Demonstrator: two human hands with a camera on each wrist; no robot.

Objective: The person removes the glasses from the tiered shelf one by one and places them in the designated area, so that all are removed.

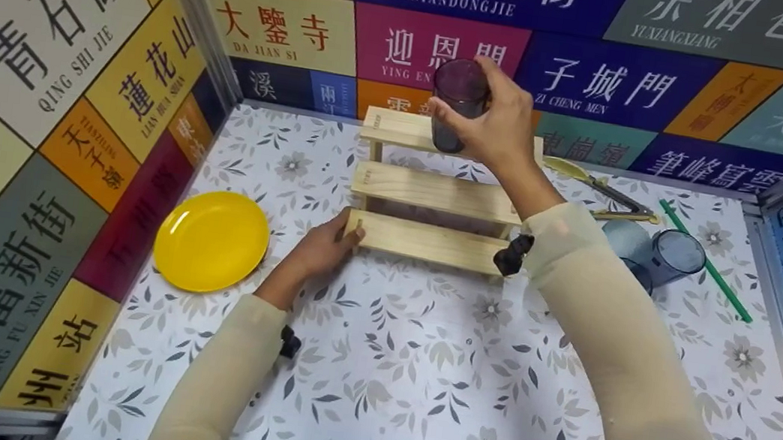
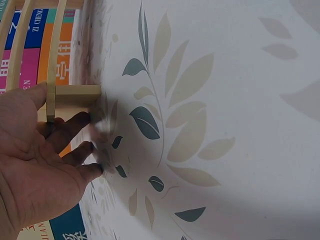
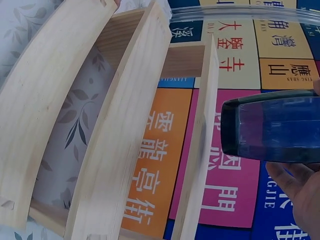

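Observation:
My right hand (image 1: 503, 121) holds a dark tinted drinking glass (image 1: 459, 100) between thumb and fingers, over the top tier of a three-tier wooden rack (image 1: 440, 192). In the right wrist view the glass (image 3: 270, 127) appears beside the top plank, its thick base toward the rack and part of the hand (image 3: 295, 190) at its far end. My left hand (image 1: 329, 246) grips the left end of the rack's lowest plank. The left wrist view shows that hand (image 2: 45, 155) with its thumb on the plank's face and the fingers around the other side.
A yellow plate (image 1: 211, 242) lies left of the rack. To the right, partly behind my right sleeve, are several tinted glasses (image 1: 678, 258), a green straw (image 1: 720, 282) and tongs (image 1: 614, 194). Sign-printed panels (image 1: 444, 53) wall the patterned tabletop (image 1: 412, 404).

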